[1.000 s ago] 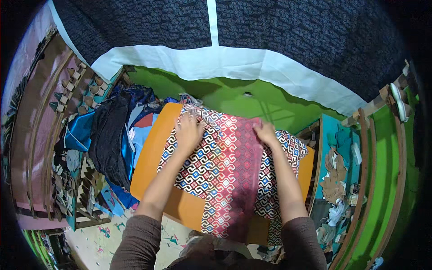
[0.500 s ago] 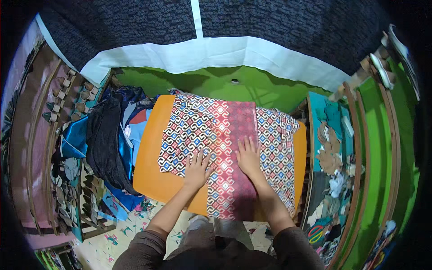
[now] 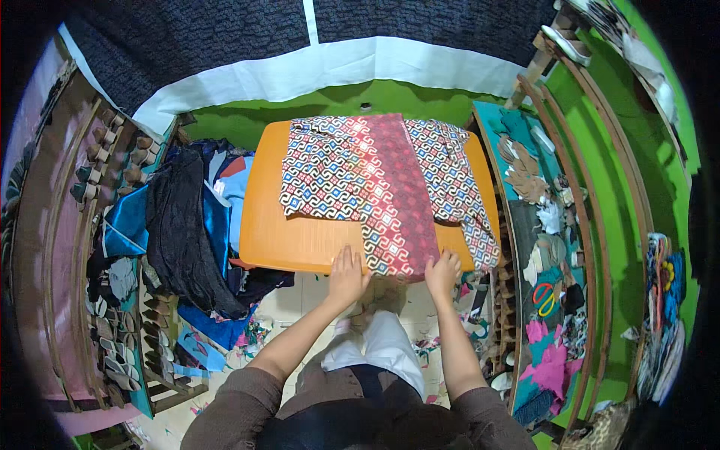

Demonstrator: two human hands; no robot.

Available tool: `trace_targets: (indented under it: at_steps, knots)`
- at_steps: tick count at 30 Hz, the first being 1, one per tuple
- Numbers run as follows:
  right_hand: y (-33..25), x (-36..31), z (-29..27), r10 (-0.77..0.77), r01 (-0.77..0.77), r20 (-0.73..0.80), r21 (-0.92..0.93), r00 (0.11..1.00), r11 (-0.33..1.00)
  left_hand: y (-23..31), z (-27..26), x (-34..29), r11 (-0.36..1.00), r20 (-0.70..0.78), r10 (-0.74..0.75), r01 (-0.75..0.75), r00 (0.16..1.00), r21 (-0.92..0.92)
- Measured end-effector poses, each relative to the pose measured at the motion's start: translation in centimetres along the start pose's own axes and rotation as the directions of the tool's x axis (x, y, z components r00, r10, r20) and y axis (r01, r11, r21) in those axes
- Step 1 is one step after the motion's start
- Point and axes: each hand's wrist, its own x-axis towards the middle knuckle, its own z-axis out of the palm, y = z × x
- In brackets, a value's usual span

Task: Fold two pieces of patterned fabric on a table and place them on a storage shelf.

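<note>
A patterned garment (image 3: 319, 169) in white, black, blue and red lies spread on an orange table (image 3: 300, 244). Its dark red panel (image 3: 405, 195) runs down the middle to the near edge. A sleeve-like part (image 3: 480, 236) slants down at the right. My left hand (image 3: 347, 276) rests at the table's near edge, its fingers stretched out beside the garment's lower left corner. At the lower right corner of the panel, my right hand (image 3: 442, 277) has bent fingers closed on the garment's edge.
Black and blue cloth (image 3: 184, 232) is heaped left of the table. Shoe racks (image 3: 120, 330) stand farther left. On the right, a shelf holds scissors (image 3: 544, 298) with red and yellow handles, plus pink scraps (image 3: 547, 367). Cloth bits (image 3: 255, 330) litter the floor.
Both hands have slid from the middle of the garment toward me to its near edge. My right hand has closed on that edge. The view has shifted, with the table higher in it.
</note>
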Motion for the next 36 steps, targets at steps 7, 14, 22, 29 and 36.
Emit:
trace_targets:
  at_steps: [7, 14, 22, 29, 36]
  knots:
    - [3.5, -0.8, 0.9, -0.131, 0.157, 0.193, -0.125, 0.973, 0.980, 4.7, 0.7, -2.1, 0.986, 0.035, -0.129, 0.132, 0.991, -0.098]
    - [2.4, 1.0, -2.1, -0.365, -0.169, 0.383, 0.850, 0.849, 0.498, 7.0, 2.0, -1.4, 0.939, -0.107, -0.287, 0.257, 0.952, -0.228]
    - [2.8, 5.0, -5.5, -0.475, -0.377, 0.463, 0.886, 0.748, 0.270, 7.3, -1.9, 1.3, 0.539, -0.045, -0.391, 0.189, 0.919, -0.821]
    - [3.7, 6.8, -3.2, -0.565, -0.382, 0.739, 0.674, 0.367, 0.632, 7.3, -7.1, 5.5, 0.435, -0.176, -0.483, 0.060, 0.858, -0.899]
    - [-0.5, 9.8, -3.0, -0.438, -0.476, 0.723, 0.685, 0.534, 0.552, 6.3, -11.6, 10.6, 0.524, -0.248, -0.427, 0.015, 0.870, -0.851]
